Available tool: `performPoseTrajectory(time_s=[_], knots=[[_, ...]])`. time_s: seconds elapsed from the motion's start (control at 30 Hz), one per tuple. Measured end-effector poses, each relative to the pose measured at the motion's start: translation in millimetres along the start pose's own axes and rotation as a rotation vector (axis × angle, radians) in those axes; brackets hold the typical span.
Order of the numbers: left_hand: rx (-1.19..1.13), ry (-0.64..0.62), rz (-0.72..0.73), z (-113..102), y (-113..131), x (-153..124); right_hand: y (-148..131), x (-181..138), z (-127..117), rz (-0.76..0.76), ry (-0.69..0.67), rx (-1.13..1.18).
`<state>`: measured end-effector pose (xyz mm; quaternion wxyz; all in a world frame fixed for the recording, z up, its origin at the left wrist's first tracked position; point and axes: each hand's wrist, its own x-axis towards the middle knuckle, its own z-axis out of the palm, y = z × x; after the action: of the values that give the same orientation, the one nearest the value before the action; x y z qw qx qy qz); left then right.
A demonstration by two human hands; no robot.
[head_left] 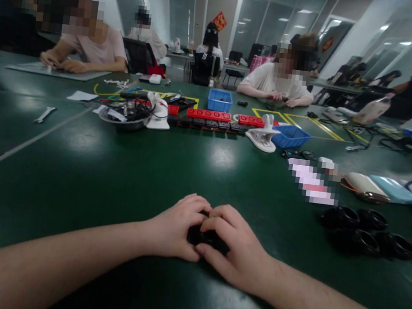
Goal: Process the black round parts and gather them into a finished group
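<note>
Lower centre of frame: left hand (176, 228) and right hand (233, 250) meet on the green tabletop (113, 173), fingers curled toward each other. Between them sits a small black part (201, 235), mostly hidden; both hands are clenched on it, left from the left side, right from the right and partly over the top. Its long axis seems to run left-right betw. the palms, but too little shows to be sure. Neither hand is clearly nearer; both touch it.

Right of the hands, approx. mid-right of frame, a group of black rings (365, 232) lies well apart, closer to the right hand.

Farther, centre: red blocks in a row (209, 115), two blue bins (220, 100), a metal bowl (124, 117) w/ cables.

Upper frame: other people sit working at the far edge.
</note>
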<state>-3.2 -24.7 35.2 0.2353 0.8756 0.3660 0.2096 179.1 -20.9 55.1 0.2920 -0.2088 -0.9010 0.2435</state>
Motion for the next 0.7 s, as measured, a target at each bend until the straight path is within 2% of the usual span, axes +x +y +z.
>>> performPoseTrajectory(time_s=[0.2,0.4,0.53,0.63,0.7], knots=[[0.03,-0.093,0.0,-0.9,0.3,-1.3,-1.1,3.8,-2.3,-0.137,-0.088,0.137],[0.032,-0.088,-0.001,-1.3,3.0,-0.9,-2.1,4.4,-3.9,-0.197,-0.106,0.155],[-0.001,-0.064,-0.052,-3.1,5.0,-0.5,0.3,2.8,-2.0,-0.152,-0.021,0.122],[0.03,-0.013,-0.122,-2.4,6.7,0.2,2.1,2.6,-0.8,-0.046,0.042,0.051],[0.066,-0.001,-0.161,-1.1,7.6,0.9,2.7,2.5,-0.7,0.026,0.036,0.021]])
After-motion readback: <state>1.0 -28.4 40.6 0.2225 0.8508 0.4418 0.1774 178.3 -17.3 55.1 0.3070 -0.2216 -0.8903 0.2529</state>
